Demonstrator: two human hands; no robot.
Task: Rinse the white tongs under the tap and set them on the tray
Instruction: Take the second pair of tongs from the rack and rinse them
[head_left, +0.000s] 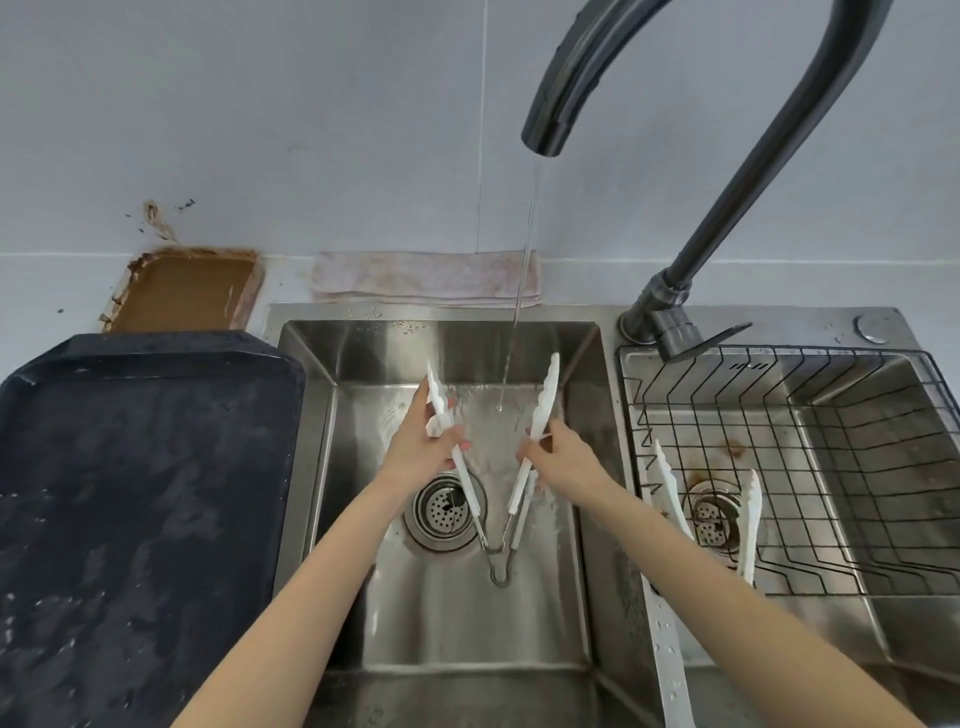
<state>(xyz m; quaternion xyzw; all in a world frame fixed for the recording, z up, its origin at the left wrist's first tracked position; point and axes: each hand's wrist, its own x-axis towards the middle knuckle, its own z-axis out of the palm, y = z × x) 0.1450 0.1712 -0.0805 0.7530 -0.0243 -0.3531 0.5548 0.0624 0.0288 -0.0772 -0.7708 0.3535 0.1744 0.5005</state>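
Sink: we work over the left basin (524, 613), where the water lands and runs toward the drain (444, 512); we judge the rinse under way, not finished.
Tray: the dark tray (140, 499) sits on the bench just left of the basin, with nothing on it, so the last move is a short carry to the left.
Tap: the dark tap (675, 104) arches over the basin, and its thin stream (522, 291) falls between the two spread arms without striking either blade.
Tongs: the white tongs (540, 410) hang in a wide V above the basin, hinge loop toward us and low, scalloped blades up and away.
Left hand: our left hand (421, 447) has its grip curled round the left arm just below the blade.
Right hand: our right hand (563, 457) pinches the right arm at the matching spot.
Doing it well: we should swing each blade into the stream in turn, roll the arms so both faces get wet, keep the hinge lowest so water drains off, then shake once before moving to the tray.
Spare tongs: another white pair (748, 525) rests in the wire rack (852, 467) on the right; we leave it.
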